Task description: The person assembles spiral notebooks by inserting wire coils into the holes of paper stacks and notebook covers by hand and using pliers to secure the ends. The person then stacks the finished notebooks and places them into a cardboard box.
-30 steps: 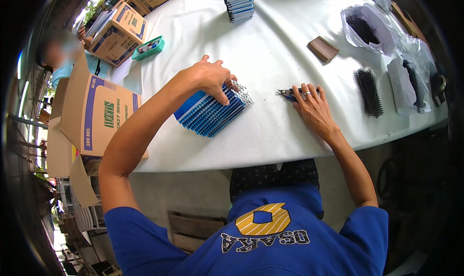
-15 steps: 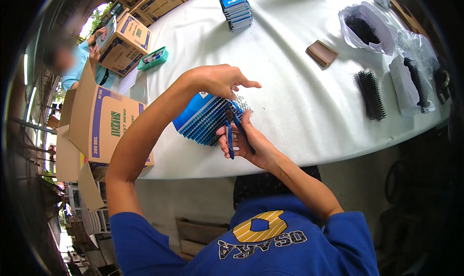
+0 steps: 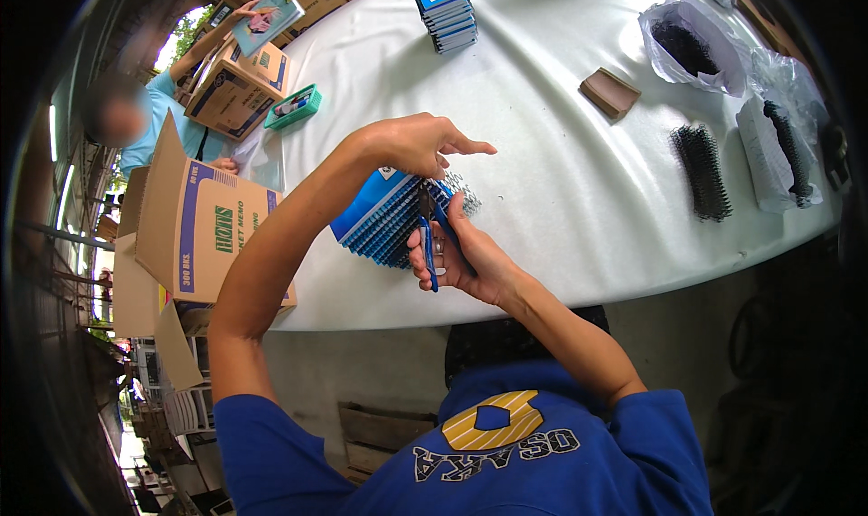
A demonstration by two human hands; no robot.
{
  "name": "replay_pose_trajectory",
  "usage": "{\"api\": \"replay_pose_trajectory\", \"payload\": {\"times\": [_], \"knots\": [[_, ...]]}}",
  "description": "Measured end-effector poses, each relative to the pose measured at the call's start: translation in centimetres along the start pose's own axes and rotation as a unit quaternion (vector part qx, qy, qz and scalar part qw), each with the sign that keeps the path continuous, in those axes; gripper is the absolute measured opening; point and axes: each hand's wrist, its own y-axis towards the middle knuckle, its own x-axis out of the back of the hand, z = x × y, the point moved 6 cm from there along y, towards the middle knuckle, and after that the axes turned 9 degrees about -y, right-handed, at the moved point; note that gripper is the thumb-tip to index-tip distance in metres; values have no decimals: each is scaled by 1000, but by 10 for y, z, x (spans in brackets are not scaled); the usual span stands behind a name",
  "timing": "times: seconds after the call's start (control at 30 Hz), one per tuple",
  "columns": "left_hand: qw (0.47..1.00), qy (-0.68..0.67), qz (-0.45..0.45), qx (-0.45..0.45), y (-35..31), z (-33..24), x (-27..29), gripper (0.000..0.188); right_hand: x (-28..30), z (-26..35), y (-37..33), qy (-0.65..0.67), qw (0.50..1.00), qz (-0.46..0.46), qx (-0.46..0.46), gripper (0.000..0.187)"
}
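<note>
A stack of blue-covered notebooks [image 3: 371, 210] with coil bindings lies fanned on the white-covered table, right in front of me. Over its far right part arches my left hand [image 3: 423, 145], index finger stretched out and the other fingers bent down at the coil ends; what they pinch is hidden. My right hand [image 3: 466, 261], palm up at the near right corner of the stack, is closed around blue-handled pliers [image 3: 428, 249]. Their jaws point away from me into the coil edge, just below my left fingers. Pale coil ends [image 3: 466, 190] stick out to the right of the stack.
An open carton [image 3: 212, 231] stands left of my left arm. Farther back are a green tray [image 3: 294, 107], a notebook stack [image 3: 446, 14] and a small brown box [image 3: 610, 94]. Black coils [image 3: 701, 172] and coil-filled bags [image 3: 687, 46] lie right. A co-worker [image 3: 176, 109] is at far left.
The co-worker has lifted a light-blue book up and away from the carton. My hands and the pliers stay nearly in place at the coil edge; the whole view has shifted slightly.
</note>
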Motion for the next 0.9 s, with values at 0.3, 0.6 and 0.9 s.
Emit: {"api": "replay_pose_trajectory", "payload": {"times": [0.3,0.6,0.9], "knots": [[999,26,-3,-27,2,-3,0,80,11,-12,12,190,960,203,1,78],[1000,13,-19,-3,0,-2,-3,73,5,-4,-1,12,998,-59,11,80],[999,31,-25,1,-3,0,-4,74,4,-9,1,20,999,-47,5,77]]}}
